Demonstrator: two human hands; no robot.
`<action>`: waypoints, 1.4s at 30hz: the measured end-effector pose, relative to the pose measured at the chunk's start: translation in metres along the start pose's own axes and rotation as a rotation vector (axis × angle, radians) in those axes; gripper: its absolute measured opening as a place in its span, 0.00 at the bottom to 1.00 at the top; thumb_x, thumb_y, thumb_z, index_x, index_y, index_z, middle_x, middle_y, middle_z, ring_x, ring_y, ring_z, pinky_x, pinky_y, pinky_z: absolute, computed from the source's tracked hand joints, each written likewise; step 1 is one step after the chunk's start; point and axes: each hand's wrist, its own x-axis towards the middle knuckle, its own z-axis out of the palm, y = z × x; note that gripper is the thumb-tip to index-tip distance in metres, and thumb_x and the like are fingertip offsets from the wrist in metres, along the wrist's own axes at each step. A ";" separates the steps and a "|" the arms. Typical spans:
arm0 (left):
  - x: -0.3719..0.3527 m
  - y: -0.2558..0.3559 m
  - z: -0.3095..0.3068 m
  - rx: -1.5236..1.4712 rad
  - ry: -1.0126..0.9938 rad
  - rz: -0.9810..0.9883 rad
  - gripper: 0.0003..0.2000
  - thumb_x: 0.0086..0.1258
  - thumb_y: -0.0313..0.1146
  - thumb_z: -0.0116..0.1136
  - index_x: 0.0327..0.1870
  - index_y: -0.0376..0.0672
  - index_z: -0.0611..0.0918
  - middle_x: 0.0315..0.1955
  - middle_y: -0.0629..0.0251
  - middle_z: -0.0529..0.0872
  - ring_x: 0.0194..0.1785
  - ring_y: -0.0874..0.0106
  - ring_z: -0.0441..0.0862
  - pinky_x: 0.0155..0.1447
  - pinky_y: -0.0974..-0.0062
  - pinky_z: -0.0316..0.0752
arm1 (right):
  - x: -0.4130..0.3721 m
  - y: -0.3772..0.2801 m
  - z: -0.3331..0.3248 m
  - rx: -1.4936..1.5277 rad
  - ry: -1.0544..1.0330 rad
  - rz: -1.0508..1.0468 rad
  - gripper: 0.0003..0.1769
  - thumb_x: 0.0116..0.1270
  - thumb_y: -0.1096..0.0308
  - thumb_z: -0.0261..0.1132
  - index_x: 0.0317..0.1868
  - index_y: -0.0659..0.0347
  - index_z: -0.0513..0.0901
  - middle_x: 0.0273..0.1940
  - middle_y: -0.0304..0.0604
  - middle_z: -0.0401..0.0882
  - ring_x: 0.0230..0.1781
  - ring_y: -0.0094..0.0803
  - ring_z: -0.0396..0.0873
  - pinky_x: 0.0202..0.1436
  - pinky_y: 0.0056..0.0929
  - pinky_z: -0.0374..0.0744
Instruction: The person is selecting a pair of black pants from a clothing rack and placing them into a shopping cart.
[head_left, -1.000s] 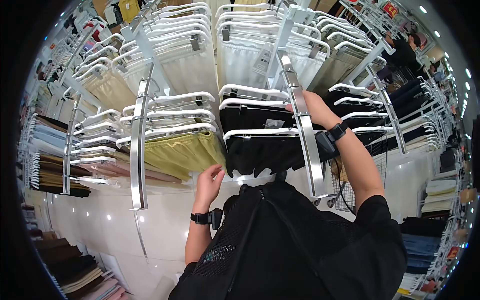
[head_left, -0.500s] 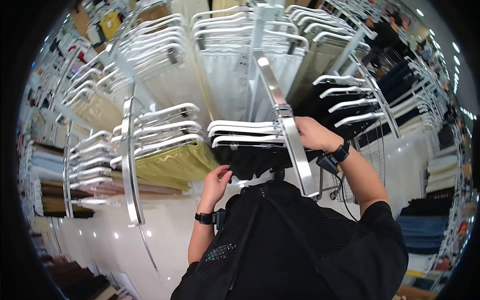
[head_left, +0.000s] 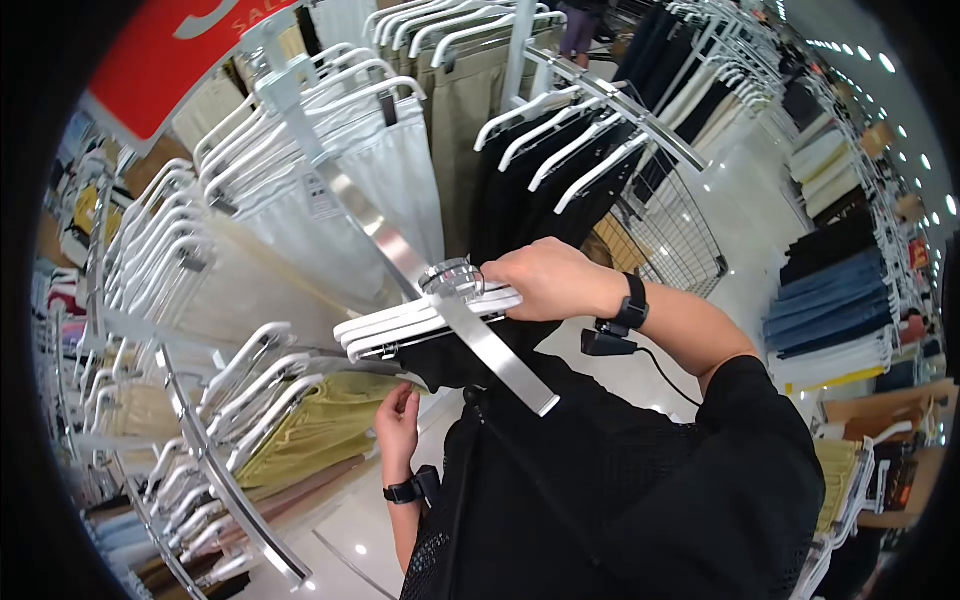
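Observation:
My right hand [head_left: 555,280] is closed round the right ends of the white hangers [head_left: 425,320] on the slanted metal arm [head_left: 385,240]. Black garments [head_left: 440,362] hang from these hangers, just in front of my body. Lower left, my left hand [head_left: 397,420] has its fingertips pressed together near the edge of the black garments and beside the olive-green pants [head_left: 320,425]. Whether its fingers pinch any cloth is too small to tell.
Light pants [head_left: 370,190] hang behind the metal arm. More black garments on white hangers [head_left: 570,150] are at the upper right, with a wire cart [head_left: 670,235] beside them. A second metal arm [head_left: 215,465] projects at lower left. A red sign [head_left: 170,60] is at upper left.
The view has turned to the right. My right hand and the hangers now sit closer to my body, further left in view. My left hand's fingers have come together near the garments.

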 end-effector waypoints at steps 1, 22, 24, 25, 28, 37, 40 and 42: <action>0.005 -0.003 0.001 0.018 -0.012 -0.006 0.17 0.79 0.33 0.63 0.61 0.30 0.83 0.47 0.57 0.91 0.51 0.72 0.87 0.57 0.74 0.80 | -0.007 -0.001 -0.007 0.004 -0.006 0.032 0.23 0.57 0.67 0.71 0.55 0.54 0.86 0.38 0.47 0.90 0.39 0.47 0.88 0.42 0.45 0.84; 0.028 -0.208 0.137 0.456 -0.380 -0.100 0.14 0.77 0.38 0.64 0.50 0.34 0.87 0.33 0.61 0.92 0.35 0.72 0.88 0.41 0.73 0.80 | -0.257 0.053 0.066 0.147 -0.038 0.357 0.27 0.58 0.68 0.73 0.60 0.47 0.84 0.42 0.41 0.90 0.42 0.45 0.88 0.46 0.44 0.84; -0.003 -0.217 0.153 0.328 -0.357 -0.329 0.14 0.76 0.38 0.64 0.49 0.34 0.88 0.32 0.57 0.92 0.35 0.69 0.90 0.40 0.68 0.82 | -0.298 0.064 0.067 0.175 -0.040 0.384 0.26 0.58 0.67 0.73 0.59 0.48 0.85 0.43 0.41 0.90 0.43 0.45 0.87 0.46 0.45 0.83; -0.019 -0.238 0.158 0.279 -0.336 -0.477 0.14 0.76 0.39 0.63 0.46 0.35 0.88 0.32 0.57 0.92 0.34 0.70 0.90 0.39 0.68 0.82 | -0.321 0.070 0.067 0.198 0.006 0.419 0.25 0.58 0.67 0.73 0.59 0.49 0.85 0.44 0.41 0.90 0.43 0.46 0.87 0.47 0.45 0.83; -0.076 -0.276 0.169 0.745 -0.621 -0.464 0.18 0.78 0.45 0.60 0.45 0.35 0.89 0.38 0.62 0.94 0.41 0.67 0.93 0.46 0.64 0.84 | -0.386 0.087 0.064 0.246 0.096 0.453 0.24 0.58 0.68 0.71 0.58 0.51 0.86 0.45 0.42 0.90 0.44 0.47 0.87 0.48 0.45 0.83; -0.153 -0.229 0.274 0.682 -0.541 -0.518 0.21 0.71 0.51 0.60 0.48 0.42 0.91 0.48 0.49 0.92 0.57 0.52 0.88 0.60 0.58 0.80 | -0.517 0.140 0.034 0.159 0.238 0.607 0.21 0.54 0.67 0.73 0.51 0.54 0.87 0.37 0.48 0.88 0.39 0.50 0.86 0.42 0.45 0.83; -0.125 -0.166 0.309 0.746 -0.502 -0.393 0.18 0.70 0.46 0.62 0.41 0.38 0.92 0.44 0.49 0.93 0.48 0.58 0.91 0.52 0.61 0.82 | -0.540 0.180 0.015 0.072 0.477 0.567 0.17 0.49 0.67 0.74 0.43 0.58 0.87 0.32 0.49 0.85 0.34 0.52 0.84 0.38 0.46 0.81; -0.099 -0.131 0.322 0.603 -0.519 -0.480 0.15 0.72 0.41 0.61 0.40 0.37 0.90 0.36 0.53 0.92 0.35 0.65 0.91 0.40 0.65 0.83 | -0.552 0.200 -0.003 0.071 0.561 0.644 0.19 0.48 0.68 0.77 0.44 0.59 0.89 0.32 0.49 0.85 0.33 0.51 0.84 0.38 0.45 0.81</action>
